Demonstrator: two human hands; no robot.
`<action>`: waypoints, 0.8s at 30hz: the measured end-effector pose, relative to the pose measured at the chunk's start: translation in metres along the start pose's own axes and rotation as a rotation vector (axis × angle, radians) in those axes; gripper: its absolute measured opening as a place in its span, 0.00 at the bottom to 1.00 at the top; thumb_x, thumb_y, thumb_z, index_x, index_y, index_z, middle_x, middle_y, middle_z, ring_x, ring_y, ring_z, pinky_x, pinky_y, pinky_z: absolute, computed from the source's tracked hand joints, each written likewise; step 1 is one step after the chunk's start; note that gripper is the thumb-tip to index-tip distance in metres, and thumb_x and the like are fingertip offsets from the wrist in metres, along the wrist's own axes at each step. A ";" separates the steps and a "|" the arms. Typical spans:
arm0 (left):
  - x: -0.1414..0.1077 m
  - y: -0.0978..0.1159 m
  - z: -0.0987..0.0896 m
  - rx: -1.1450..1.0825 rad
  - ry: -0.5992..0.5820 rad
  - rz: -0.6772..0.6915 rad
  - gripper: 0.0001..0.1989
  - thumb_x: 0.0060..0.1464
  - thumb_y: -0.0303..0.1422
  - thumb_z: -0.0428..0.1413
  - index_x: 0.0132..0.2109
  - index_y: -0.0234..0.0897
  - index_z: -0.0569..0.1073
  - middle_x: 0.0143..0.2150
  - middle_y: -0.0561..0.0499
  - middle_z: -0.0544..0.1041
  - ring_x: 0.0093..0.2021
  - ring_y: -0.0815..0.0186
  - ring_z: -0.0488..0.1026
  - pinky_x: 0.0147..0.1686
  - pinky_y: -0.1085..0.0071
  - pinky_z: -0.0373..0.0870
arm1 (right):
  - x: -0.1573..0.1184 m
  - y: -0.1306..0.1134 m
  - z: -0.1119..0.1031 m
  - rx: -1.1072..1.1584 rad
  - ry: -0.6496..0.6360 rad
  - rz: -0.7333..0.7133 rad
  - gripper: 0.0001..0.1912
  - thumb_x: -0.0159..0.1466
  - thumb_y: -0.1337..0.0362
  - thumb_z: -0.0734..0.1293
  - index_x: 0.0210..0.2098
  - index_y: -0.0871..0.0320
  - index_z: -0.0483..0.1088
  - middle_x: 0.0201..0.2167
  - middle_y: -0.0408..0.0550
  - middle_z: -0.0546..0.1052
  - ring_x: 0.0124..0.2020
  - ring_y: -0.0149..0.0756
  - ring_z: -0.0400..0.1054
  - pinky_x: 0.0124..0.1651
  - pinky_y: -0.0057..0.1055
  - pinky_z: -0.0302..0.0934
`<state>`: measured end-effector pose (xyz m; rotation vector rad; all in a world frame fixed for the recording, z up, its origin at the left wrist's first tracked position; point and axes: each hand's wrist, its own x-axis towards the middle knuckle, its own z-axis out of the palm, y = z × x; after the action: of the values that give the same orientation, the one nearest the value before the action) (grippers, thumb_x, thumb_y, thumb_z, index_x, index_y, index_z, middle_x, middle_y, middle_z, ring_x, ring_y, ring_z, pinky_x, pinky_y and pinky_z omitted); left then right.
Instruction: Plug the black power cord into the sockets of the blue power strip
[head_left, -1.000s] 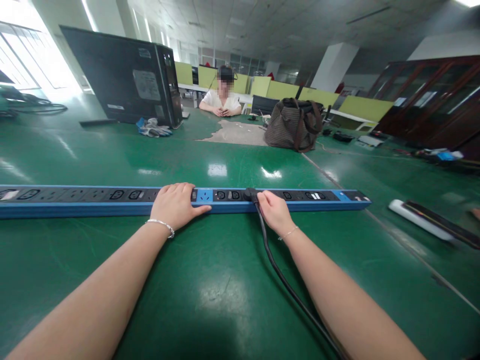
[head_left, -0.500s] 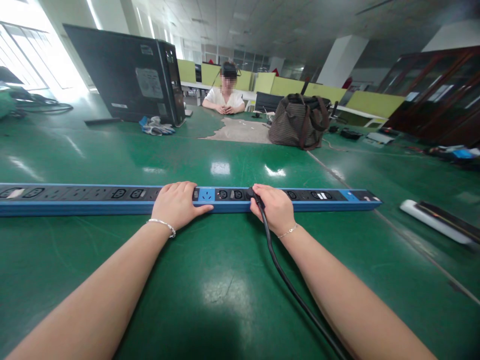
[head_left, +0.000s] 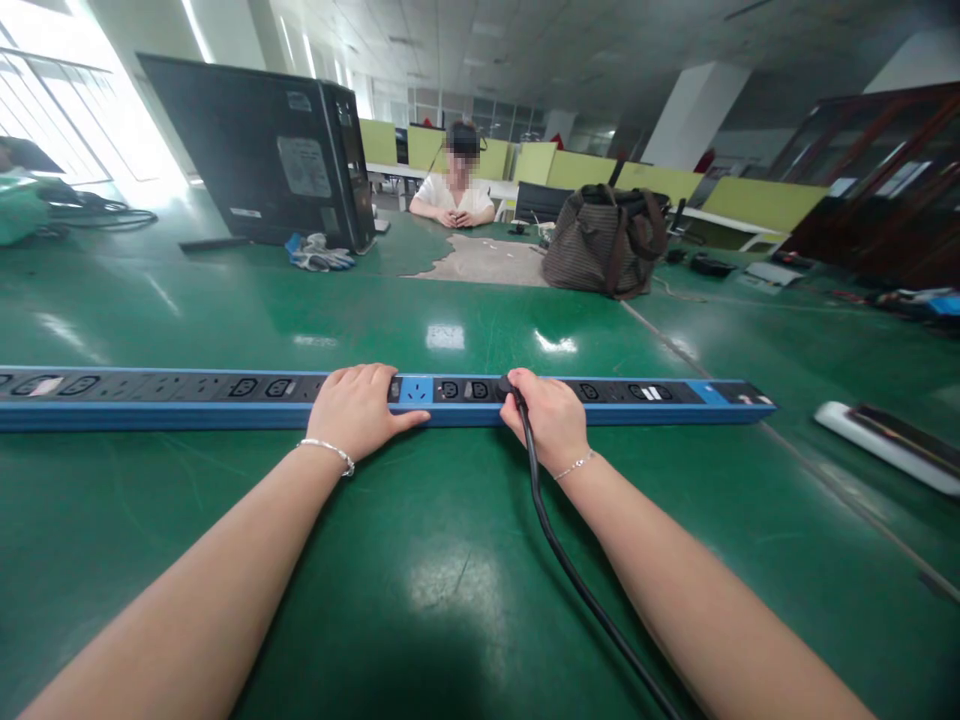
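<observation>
A long blue power strip [head_left: 465, 413] with black and blue sockets lies across the green table. My left hand [head_left: 355, 412] grips its body, fingers over the far edge and thumb along the near side, just left of a blue socket [head_left: 416, 391]. My right hand [head_left: 551, 415] is closed on a black plug [head_left: 507, 388] at the strip, right of two bare black sockets. Whether the plug is fully seated is hidden. From it a black cable [head_left: 559, 545] runs down toward the near edge of the view.
Across the green table [head_left: 225, 550] stand a black computer case [head_left: 255, 160], work gloves [head_left: 319, 253] and a brown bag [head_left: 600, 240]. Another person [head_left: 454, 190] sits at the far side. A white and black bar [head_left: 889, 445] lies at the right.
The view has shifted slightly, so everything sits a little further right. Both hands keep their hold on the strip and plug.
</observation>
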<state>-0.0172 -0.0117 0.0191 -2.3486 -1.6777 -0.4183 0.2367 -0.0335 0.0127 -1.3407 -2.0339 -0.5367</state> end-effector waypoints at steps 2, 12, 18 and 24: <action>0.000 0.000 0.000 0.009 0.003 0.004 0.36 0.47 0.59 0.48 0.50 0.33 0.68 0.46 0.40 0.76 0.48 0.52 0.71 0.49 0.59 0.61 | -0.001 -0.002 0.004 0.002 0.025 0.083 0.10 0.57 0.66 0.61 0.38 0.58 0.70 0.30 0.46 0.78 0.29 0.36 0.71 0.38 0.30 0.61; 0.001 0.000 0.001 0.016 0.003 0.003 0.36 0.46 0.60 0.49 0.49 0.34 0.68 0.45 0.41 0.76 0.48 0.53 0.71 0.49 0.59 0.61 | -0.008 0.010 0.008 0.289 0.016 0.113 0.15 0.59 0.64 0.62 0.46 0.57 0.68 0.46 0.49 0.76 0.44 0.37 0.72 0.47 0.32 0.65; 0.001 0.000 0.001 0.014 0.005 -0.002 0.35 0.46 0.59 0.49 0.49 0.34 0.69 0.45 0.41 0.76 0.47 0.53 0.71 0.49 0.59 0.61 | -0.006 0.012 0.006 0.245 -0.096 0.084 0.18 0.63 0.64 0.60 0.52 0.57 0.66 0.47 0.52 0.75 0.45 0.40 0.71 0.48 0.36 0.64; 0.001 0.000 0.001 0.009 0.006 -0.002 0.36 0.46 0.60 0.50 0.49 0.33 0.69 0.45 0.41 0.76 0.48 0.53 0.71 0.49 0.59 0.61 | -0.003 0.011 0.007 0.269 -0.135 0.148 0.14 0.63 0.65 0.61 0.48 0.55 0.69 0.41 0.49 0.77 0.40 0.40 0.71 0.43 0.36 0.64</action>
<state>-0.0165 -0.0107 0.0190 -2.3370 -1.6761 -0.4171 0.2458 -0.0265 0.0059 -1.3777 -2.0077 -0.1041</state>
